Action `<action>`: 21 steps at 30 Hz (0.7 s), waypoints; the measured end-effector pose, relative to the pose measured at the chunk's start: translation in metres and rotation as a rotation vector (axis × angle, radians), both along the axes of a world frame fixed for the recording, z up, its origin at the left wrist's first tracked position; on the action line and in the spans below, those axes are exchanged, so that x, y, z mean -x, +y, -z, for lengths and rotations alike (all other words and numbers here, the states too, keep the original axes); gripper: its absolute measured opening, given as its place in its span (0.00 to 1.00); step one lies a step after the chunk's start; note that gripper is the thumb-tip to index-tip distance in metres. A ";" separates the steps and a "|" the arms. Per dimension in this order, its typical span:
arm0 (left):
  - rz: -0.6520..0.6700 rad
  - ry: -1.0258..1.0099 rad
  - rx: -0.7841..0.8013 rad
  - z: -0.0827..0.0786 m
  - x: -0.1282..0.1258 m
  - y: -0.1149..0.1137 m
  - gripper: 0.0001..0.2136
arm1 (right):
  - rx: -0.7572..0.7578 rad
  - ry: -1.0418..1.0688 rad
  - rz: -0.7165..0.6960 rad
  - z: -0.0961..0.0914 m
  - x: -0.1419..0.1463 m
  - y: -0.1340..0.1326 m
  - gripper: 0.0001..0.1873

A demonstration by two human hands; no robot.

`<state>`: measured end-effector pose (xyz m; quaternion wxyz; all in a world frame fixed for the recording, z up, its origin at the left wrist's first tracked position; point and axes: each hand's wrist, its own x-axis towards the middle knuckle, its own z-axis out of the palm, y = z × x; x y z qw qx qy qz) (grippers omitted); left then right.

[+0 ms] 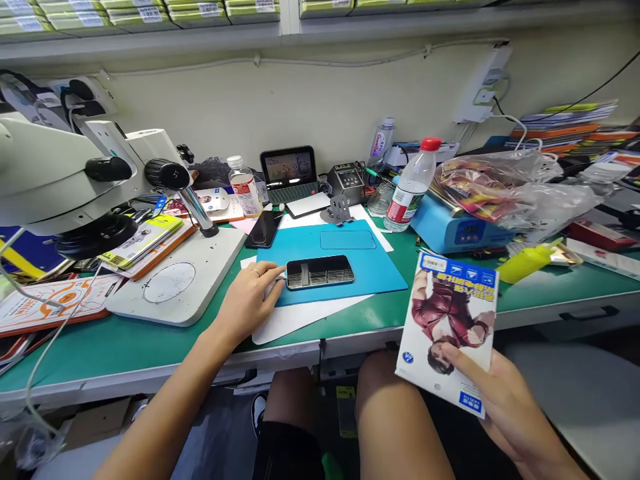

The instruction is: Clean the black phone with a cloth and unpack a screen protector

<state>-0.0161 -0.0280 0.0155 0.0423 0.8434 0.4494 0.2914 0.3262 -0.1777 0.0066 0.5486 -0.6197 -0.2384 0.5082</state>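
A dark phone [320,271] lies flat on the blue work mat [350,257] in the middle of the green bench. My left hand [249,301] rests on the bench beside it, fingers stretched out, fingertips touching the phone's left end. My right hand [505,400] is lower right, over my lap, closed on a flat printed packet [450,327] with a blue header and a picture of a person on it. The packet is held upright, clear of the bench edge.
A white microscope [75,180] with its base plate [175,280] stands at left. A second black phone [263,229], water bottles [411,187], a small screen [289,167], a blue heating unit [450,227], plastic bags [505,187] and stacked packets [50,307] crowd the bench.
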 end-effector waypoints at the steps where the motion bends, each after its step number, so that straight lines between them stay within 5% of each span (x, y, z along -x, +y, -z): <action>1: -0.006 -0.081 0.029 -0.004 -0.004 -0.015 0.14 | 0.007 -0.001 -0.068 0.000 0.005 -0.005 0.22; 3: -0.008 -0.305 0.155 -0.008 -0.016 -0.052 0.14 | 0.038 0.002 -0.238 -0.002 0.016 -0.013 0.16; 5: 0.090 -0.495 0.449 -0.004 -0.033 -0.088 0.15 | 0.069 0.024 -0.467 -0.005 0.028 -0.020 0.14; 9: 0.118 -0.867 1.021 0.027 -0.055 -0.140 0.18 | 0.099 0.087 -0.915 -0.004 0.047 -0.024 0.12; 14: -0.185 -1.319 1.053 0.059 -0.042 -0.163 0.18 | 0.033 0.119 -0.759 0.012 0.050 -0.033 0.16; 21: -0.307 -1.519 1.047 0.058 -0.038 -0.180 0.17 | -0.056 0.118 -0.577 0.015 0.061 -0.044 0.18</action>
